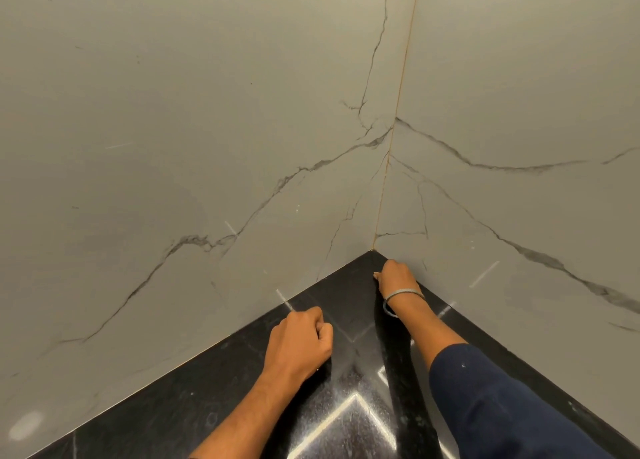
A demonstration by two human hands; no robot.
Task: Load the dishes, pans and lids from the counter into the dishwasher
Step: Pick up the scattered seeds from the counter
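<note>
No dish, pan, lid or dishwasher is in view. My left hand [300,341] is curled into a fist over the black polished counter [221,396] and holds nothing. My right hand [395,278] reaches into the far corner of the counter, where the two walls meet. Its fingers are curled under and hidden from me, so whether it holds anything I cannot tell. A grey bangle [403,295] sits on the right wrist, and a dark blue sleeve [491,399] covers the forearm.
Two grey marble-veined walls [194,139] meet at a vertical seam [391,153] and close off the counter at the back. Ceiling lights reflect as bright lines on the glossy counter near me.
</note>
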